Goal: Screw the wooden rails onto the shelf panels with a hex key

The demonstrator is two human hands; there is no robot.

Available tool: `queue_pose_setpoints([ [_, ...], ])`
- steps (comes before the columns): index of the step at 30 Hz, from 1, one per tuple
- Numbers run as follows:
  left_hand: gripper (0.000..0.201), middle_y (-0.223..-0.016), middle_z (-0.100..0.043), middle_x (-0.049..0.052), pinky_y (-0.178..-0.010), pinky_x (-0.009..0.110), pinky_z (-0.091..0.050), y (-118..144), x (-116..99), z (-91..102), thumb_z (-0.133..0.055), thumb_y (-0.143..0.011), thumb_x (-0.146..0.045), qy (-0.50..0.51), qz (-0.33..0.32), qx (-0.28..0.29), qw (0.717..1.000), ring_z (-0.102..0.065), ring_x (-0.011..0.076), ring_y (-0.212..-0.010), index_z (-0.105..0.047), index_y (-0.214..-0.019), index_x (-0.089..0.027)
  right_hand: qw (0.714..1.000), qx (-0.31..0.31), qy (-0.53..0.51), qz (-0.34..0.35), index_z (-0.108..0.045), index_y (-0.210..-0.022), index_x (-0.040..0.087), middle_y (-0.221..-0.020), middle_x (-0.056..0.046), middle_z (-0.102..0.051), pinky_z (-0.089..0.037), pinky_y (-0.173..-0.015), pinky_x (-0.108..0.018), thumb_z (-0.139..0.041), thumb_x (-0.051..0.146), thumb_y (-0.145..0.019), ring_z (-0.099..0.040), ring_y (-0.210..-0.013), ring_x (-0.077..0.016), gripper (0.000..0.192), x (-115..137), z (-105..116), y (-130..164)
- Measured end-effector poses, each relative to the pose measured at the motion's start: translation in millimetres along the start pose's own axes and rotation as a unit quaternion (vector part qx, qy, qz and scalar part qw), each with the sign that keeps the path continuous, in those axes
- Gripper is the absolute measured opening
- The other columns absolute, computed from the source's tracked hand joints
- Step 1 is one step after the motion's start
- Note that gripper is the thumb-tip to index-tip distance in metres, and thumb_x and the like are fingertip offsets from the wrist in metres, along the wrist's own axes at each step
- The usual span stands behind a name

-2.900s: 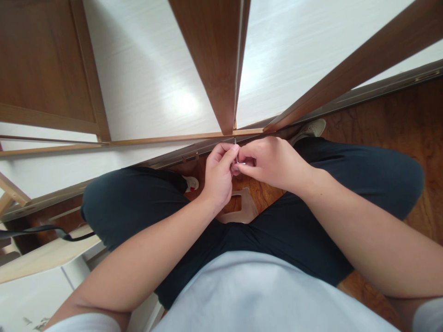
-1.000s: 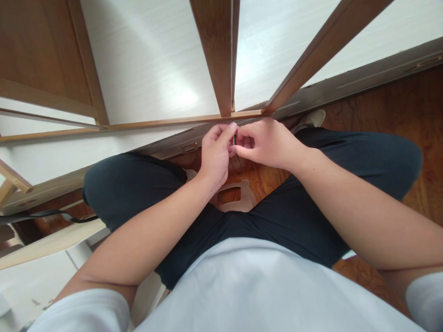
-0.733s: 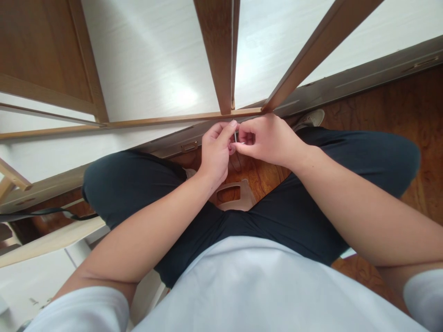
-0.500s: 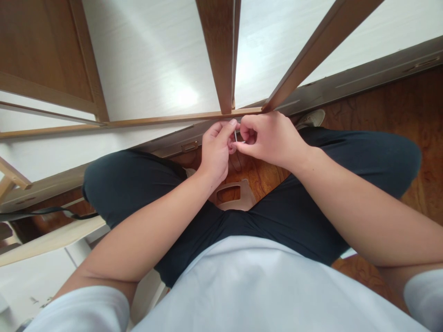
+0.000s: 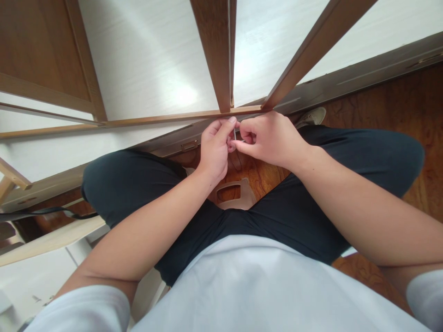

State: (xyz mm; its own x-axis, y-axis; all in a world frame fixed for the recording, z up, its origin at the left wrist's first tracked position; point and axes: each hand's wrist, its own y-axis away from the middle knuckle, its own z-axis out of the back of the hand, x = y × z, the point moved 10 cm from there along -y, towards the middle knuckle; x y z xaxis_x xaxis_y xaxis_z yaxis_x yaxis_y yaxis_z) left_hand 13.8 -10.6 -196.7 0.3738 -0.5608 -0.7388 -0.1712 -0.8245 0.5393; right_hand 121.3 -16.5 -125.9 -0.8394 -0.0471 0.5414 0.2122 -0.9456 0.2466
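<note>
Close together at the wooden frame's near rail, both hands work around a thin grey metal rod bent like a hex key (image 5: pixel 235 134), mostly covered by fingers. My left hand (image 5: pixel 215 146) is closed, thumb and curled fingers pinching at the rod's upper end. From the other side my right hand (image 5: pixel 270 137) has its index finger curled and its thumb against the rod's lower, bent part. Right above the fingers is the brown wooden frame (image 5: pixel 166 117), with a wide upright (image 5: pixel 216 55) and a slanted bar (image 5: pixel 311 60) meeting its rail.
The frame lies on a white surface (image 5: pixel 145 55) with a metal-handled edge (image 5: pixel 189 145). A brown panel (image 5: pixel 34 41) fills the far left. Between my legs is a beige stool (image 5: pixel 247 191) over the wooden floor (image 5: pixel 387 101). A dark strap (image 5: pixel 48 211) hangs at left.
Both hands keep almost the same grip and place on the bent rod. The view has shifted very slightly.
</note>
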Motion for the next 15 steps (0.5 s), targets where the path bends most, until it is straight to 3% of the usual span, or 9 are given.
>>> queue_pose_setpoints([
  [10, 0.033, -0.062, -0.052, -0.004, -0.044, 0.016, -0.03, 0.5, -1.6, -1.0, -0.085, -0.076, -0.043, -0.01, -0.006, 0.008, 1.0, -0.045, 0.0032, -0.048, -0.065, -0.074, -0.017, 1.0, 0.005, -0.02, 0.002, -0.064, -0.076, 0.017, -0.069, -0.003, -0.062, -0.029, -0.063, -0.03, -0.062, 0.039, -0.089, -0.05, -0.063, -0.015, 0.025, 1.2, -3.0, 0.2],
  [15, 0.033, -0.059, -0.049, -0.005, -0.044, 0.016, -0.03, 0.0, -0.1, 0.4, -0.085, -0.076, -0.042, -0.01, 0.002, -0.005, 1.0, -0.045, 0.0029, -0.047, -0.064, -0.074, -0.017, 0.999, 0.021, -0.033, 0.009, -0.065, -0.074, 0.016, -0.068, -0.003, -0.062, -0.027, -0.06, -0.029, -0.058, 0.032, -0.091, -0.046, -0.061, -0.0138, 0.024, 5.4, -7.1, 0.3],
])
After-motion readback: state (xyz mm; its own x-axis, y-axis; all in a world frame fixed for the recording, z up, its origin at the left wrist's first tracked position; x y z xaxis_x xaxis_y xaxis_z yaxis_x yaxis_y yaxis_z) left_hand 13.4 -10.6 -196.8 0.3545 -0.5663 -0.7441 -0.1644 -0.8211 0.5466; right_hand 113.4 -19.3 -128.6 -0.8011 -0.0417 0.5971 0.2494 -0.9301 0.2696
